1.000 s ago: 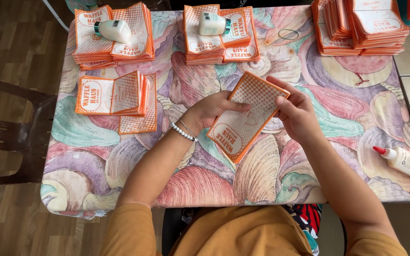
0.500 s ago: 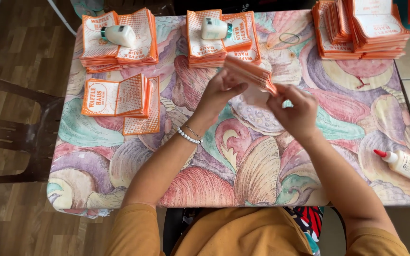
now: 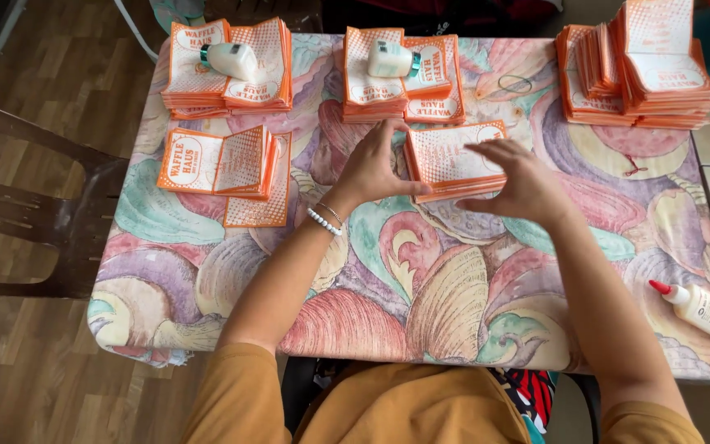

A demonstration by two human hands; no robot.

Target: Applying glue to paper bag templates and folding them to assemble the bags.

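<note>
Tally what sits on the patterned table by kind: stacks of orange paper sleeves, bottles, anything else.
Stacks of orange-and-white paper sleeves: 5
White plastic glue bottles: 3
Rubber band loop: 1
Total: 9

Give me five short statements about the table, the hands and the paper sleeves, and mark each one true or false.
1. Both hands rest at a small stack of orange-and-white paper sleeves in the middle of the table. True: the left hand is at its left edge, the right hand at its right.
2. A glue bottle with a red tip stands upright on a stack. False: it lies on its side at the table's right edge.
3. Small white bottles lie on two stacks at the far side. True.
4. The left wrist is bare. False: it wears a white beaded bracelet.
5. The tablecloth is plain white. False: it has a pastel shell pattern.
</note>
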